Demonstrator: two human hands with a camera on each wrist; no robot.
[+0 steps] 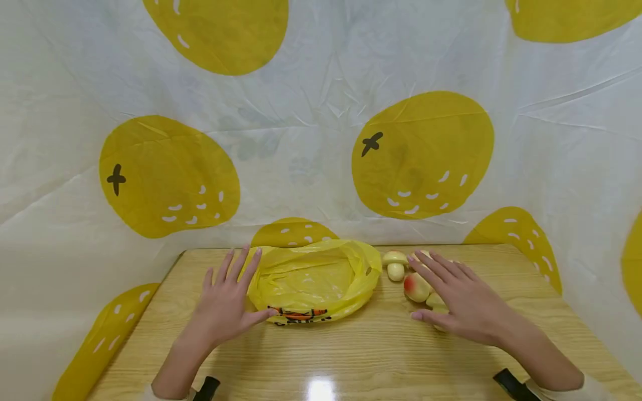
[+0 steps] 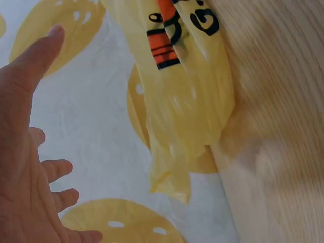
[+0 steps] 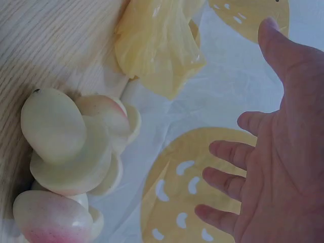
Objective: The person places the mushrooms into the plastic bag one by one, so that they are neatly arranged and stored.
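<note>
A yellow plastic bag (image 1: pixel 311 281) with its mouth spread wide sits on the wooden table, orange and black print on its near side. My left hand (image 1: pixel 223 306) hovers by the bag's left side, fingers spread, holding nothing; the left wrist view shows a gap between its thumb and the bag (image 2: pixel 187 96). Over on the right, my right hand (image 1: pixel 463 303) is held with straight fingers above a group of toy produce. A pale toy mushroom (image 1: pixel 395 266) and a red-blushed toy peach (image 1: pixel 416 287) show beside it. Several more pieces are partly hidden by that hand.
The wooden table (image 1: pixel 341 356) reaches back to a white cloth (image 1: pixel 301 167) printed with large yellow fruit, which hangs behind and along both sides. In the right wrist view, pale toy pieces (image 3: pixel 53 126) lie heaped close together near the bag.
</note>
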